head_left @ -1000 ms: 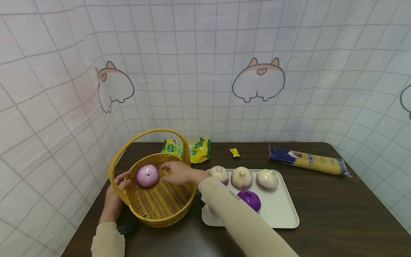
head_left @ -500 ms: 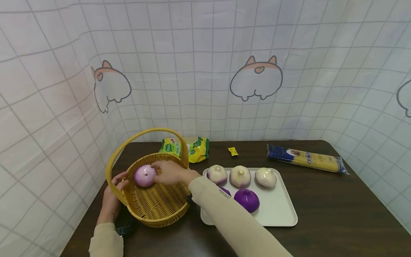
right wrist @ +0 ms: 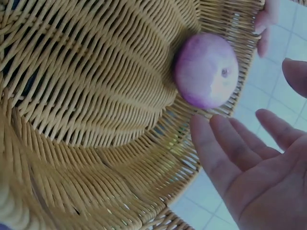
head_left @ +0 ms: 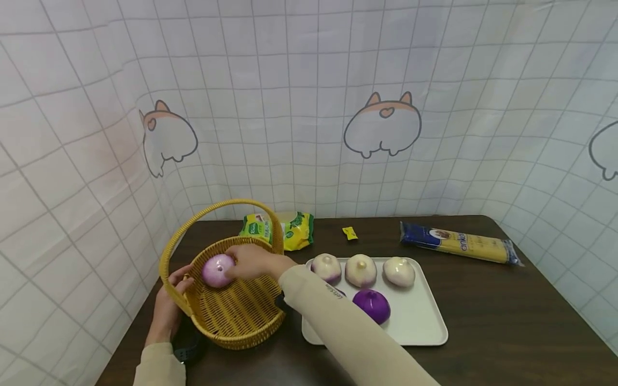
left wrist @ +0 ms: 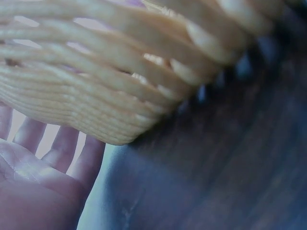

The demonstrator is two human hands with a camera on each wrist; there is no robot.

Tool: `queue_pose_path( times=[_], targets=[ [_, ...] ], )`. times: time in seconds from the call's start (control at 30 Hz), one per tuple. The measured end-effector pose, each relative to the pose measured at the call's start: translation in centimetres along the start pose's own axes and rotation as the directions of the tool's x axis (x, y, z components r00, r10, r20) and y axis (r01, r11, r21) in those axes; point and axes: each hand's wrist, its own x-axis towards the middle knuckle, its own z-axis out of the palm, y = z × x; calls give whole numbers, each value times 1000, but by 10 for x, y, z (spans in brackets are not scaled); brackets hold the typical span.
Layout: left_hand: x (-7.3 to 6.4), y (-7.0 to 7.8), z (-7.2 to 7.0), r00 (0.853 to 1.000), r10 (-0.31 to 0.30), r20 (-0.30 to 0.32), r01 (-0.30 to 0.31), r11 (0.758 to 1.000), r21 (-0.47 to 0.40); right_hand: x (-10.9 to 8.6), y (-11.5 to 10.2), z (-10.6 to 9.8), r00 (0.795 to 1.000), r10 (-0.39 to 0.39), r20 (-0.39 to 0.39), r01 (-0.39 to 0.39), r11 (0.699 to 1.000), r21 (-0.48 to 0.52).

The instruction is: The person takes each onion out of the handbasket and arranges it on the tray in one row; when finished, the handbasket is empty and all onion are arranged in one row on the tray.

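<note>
A pale purple onion (head_left: 218,271) lies in the wicker basket (head_left: 241,339), against its left inner wall. My right hand (head_left: 251,261) reaches into the basket beside the onion. In the right wrist view the right hand (right wrist: 261,167) has its fingers extended, the fingertips close to the onion (right wrist: 206,72) and the thumb held apart. My left hand (head_left: 169,303) holds the basket's left rim, with fingertips over the edge. In the left wrist view, the left hand's (left wrist: 45,172) palm faces the woven wall and the fingers pass behind it.
Right of the basket, a white tray (head_left: 420,321) bears several white and purple onions, partly hidden by my right sleeve (head_left: 343,327). Behind are green-yellow packets (head_left: 298,231), a small yellow wrapper (head_left: 350,233) and a long noodle packet (head_left: 458,244). The basket's handle (head_left: 236,202) arches overhead.
My right hand has moved left inside the basket, closer to the onion. The left hand stays at the rim, and the onion has kept its place in the basket.
</note>
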Motion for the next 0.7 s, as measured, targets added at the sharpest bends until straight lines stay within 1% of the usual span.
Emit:
queue_pose_path(
  times=[0.1,0.27,0.33,0.43,0.6,0.7],
  targets=[
    [0,-1,0,1000,-6,-1,6,1000,-1,3,-2,4,1000,7,-3,-7,1000,18],
    [1,-1,0,1000,-6,-2,6,1000,-1,8,0,13,999,-2,-53,3,1000,11],
    [1,-1,0,1000,-4,0,4,1000,0,11,1,16,998,-9,-61,10,1000,10],
    [0,-1,-1,1000,5,1,-5,1000,3,14,2,19,999,-22,-35,22,1000,6],
    [-2,-1,-2,999,31,-15,-30,999,27,18,0,23,998,-64,26,66,996,-63],
    [-1,-1,-2,999,33,-16,-32,998,52,18,-2,24,998,-43,54,47,996,-79]
  ],
)
